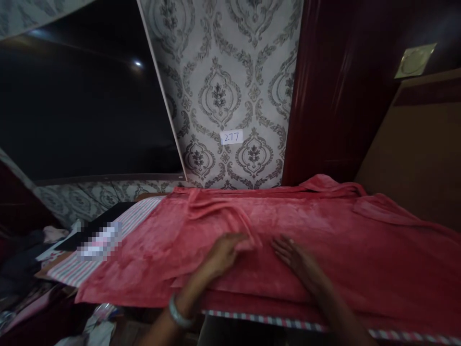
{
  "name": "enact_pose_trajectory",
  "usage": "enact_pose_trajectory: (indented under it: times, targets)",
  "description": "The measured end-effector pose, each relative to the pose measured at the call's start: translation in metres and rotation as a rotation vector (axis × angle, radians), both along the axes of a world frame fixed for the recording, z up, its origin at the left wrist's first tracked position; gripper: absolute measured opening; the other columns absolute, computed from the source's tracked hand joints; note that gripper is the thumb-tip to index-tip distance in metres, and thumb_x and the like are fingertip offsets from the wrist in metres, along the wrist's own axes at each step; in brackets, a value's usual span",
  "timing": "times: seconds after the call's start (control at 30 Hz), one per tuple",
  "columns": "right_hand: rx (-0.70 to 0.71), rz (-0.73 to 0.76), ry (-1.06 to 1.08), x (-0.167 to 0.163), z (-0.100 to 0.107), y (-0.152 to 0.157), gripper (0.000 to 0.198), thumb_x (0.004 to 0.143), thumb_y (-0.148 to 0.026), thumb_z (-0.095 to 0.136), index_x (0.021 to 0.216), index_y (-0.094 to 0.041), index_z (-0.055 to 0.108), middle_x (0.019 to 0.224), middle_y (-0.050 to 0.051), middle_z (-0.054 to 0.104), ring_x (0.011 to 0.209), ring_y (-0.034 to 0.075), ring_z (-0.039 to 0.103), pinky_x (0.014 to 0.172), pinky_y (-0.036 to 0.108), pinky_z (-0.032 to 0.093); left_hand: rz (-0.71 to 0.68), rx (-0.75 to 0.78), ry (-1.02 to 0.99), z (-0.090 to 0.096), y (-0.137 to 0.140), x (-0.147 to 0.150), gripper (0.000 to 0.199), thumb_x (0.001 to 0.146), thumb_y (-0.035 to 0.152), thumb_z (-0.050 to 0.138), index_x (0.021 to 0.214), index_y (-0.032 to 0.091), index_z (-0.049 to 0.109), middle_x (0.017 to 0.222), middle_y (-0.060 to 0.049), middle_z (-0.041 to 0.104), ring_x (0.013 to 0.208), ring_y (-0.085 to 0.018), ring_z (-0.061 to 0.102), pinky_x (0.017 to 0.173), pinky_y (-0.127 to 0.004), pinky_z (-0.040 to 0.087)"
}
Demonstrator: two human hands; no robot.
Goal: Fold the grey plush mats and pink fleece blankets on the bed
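Left hand [224, 253] pinches red cloth [259, 276] behind the checked edge [259, 318]; right hand [294, 253] lies flat, fingers extended, room rightward. Wall label [231, 137] reads "277"

Table under striped cloth [146, 214]: red plush fabric [331, 235] spread across to front edge, folds bunched along back edge; blurred item [100, 241] at left end.
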State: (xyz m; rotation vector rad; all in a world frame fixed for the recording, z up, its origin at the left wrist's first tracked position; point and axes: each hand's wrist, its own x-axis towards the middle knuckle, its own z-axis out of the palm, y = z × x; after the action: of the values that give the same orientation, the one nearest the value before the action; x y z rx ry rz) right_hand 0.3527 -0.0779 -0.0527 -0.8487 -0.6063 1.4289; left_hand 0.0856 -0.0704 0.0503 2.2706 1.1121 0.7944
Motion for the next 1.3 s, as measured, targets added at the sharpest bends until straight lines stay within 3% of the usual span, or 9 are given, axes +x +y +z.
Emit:
enact_pose_trajectory:
  times: [0.1, 0.23, 0.37, 0.5, 0.7, 0.87, 0.97, 1.13, 1.3]
  targets:
    - [0.028, 0.045, -0.016, -0.007, -0.002, -0.001, 0.054, 0.065, -0.049, 0.084, 0.109, -0.023, 0.067, 0.118, 0.015, 0.072, 0.112, 0.031, 0.068, 0.109, 0.052, 0.047, 0.007, 0.009, 0.346, -0.039, -0.019, 0.019, 0.064, 0.075, 0.008, 0.056, 0.137, 0.021, 0.063, 0.150, -0.011, 0.055, 0.141, -0.032, 0.046, 0.120, -0.053, 0.031]
    - [0.073, 0.003, -0.091, -0.006, -0.009, -0.005, 0.054, 0.062, -0.046, 0.086, 0.108, -0.024, 0.069, 0.120, 0.013, 0.071, 0.113, 0.030, 0.068, 0.105, 0.047, 0.051, 0.092, 0.049, 0.429, -0.063, -0.035, 0.018, 0.079, 0.070, 0.005, 0.055, 0.147, 0.025, 0.052, 0.163, -0.008, 0.038, 0.151, -0.032, 0.029, 0.124, -0.058, 0.022]
    - [0.096, -0.030, -0.284, -0.012, -0.009, 0.003, 0.051, 0.064, -0.045, 0.083, 0.110, -0.026, 0.071, 0.121, 0.010, 0.071, 0.112, 0.028, 0.068, 0.101, 0.046, 0.053, 0.095, 0.070, 0.414, -0.067, -0.039, 0.015, 0.083, 0.069, 0.003, 0.053, 0.150, 0.026, 0.049, 0.165, -0.006, 0.034, 0.154, -0.031, 0.023, 0.125, -0.058, 0.019]
    - [0.282, -0.104, -0.683, -0.019, 0.001, 0.031, 0.048, 0.068, -0.038, 0.072, 0.114, -0.025, 0.071, 0.123, 0.010, 0.070, 0.116, 0.029, 0.064, 0.106, 0.050, 0.048, 0.105, 0.059, 0.415, -0.065, -0.041, 0.016, 0.083, 0.070, 0.003, 0.051, 0.150, 0.025, 0.049, 0.166, -0.006, 0.033, 0.154, -0.031, 0.023, 0.125, -0.058, 0.019]
    - [0.620, -0.136, -1.225, -0.048, 0.037, 0.097, 0.047, 0.075, -0.021, 0.056, 0.120, -0.022, 0.071, 0.129, 0.010, 0.067, 0.125, 0.028, 0.057, 0.115, 0.051, 0.039, 0.103, 0.019, 0.391, -0.066, -0.044, 0.016, 0.084, 0.070, 0.005, 0.052, 0.151, 0.026, 0.048, 0.166, -0.004, 0.031, 0.155, -0.029, 0.019, 0.127, -0.056, 0.015]
    - [0.662, -0.051, -1.529, -0.088, 0.062, 0.139, 0.051, 0.078, -0.013, 0.061, 0.128, -0.021, 0.068, 0.142, 0.012, 0.058, 0.130, 0.029, 0.052, 0.113, 0.049, 0.038, 0.098, -0.001, 0.385, -0.067, -0.042, 0.018, 0.085, 0.069, 0.004, 0.051, 0.151, 0.025, 0.048, 0.166, -0.006, 0.030, 0.156, -0.030, 0.019, 0.127, -0.059, 0.014]
    - [0.626, -0.025, -1.610, -0.105, 0.066, 0.158, 0.055, 0.074, -0.011, 0.070, 0.128, -0.022, 0.067, 0.146, 0.013, 0.054, 0.133, 0.031, 0.048, 0.110, 0.049, 0.039, 0.092, 0.013, 0.375, -0.070, -0.042, 0.016, 0.083, 0.071, 0.005, 0.050, 0.151, 0.025, 0.048, 0.166, -0.006, 0.030, 0.156, -0.031, 0.019, 0.127, -0.059, 0.015]
    - [0.626, -0.041, -1.633, -0.116, 0.076, 0.189, 0.019, 0.086, -0.012, 0.058, 0.094, -0.017, 0.075, 0.111, 0.015, 0.071, 0.112, 0.030, 0.060, 0.099, 0.045, 0.046, 0.069, 0.091, 0.330, -0.090, -0.039, 0.009, 0.083, 0.076, 0.006, 0.052, 0.154, 0.031, 0.042, 0.168, -0.002, 0.025, 0.156, -0.031, 0.018, 0.127, -0.060, 0.016]
    - [0.800, 0.023, -1.592, -0.122, 0.073, 0.187, 0.024, 0.091, -0.014, 0.051, 0.101, -0.020, 0.073, 0.104, 0.010, 0.072, 0.101, 0.024, 0.064, 0.092, 0.036, 0.049, 0.068, 0.150, 0.326, -0.102, -0.037, 0.008, 0.082, 0.079, 0.004, 0.051, 0.155, 0.034, 0.040, 0.168, 0.000, 0.023, 0.156, -0.028, 0.017, 0.127, -0.058, 0.019]
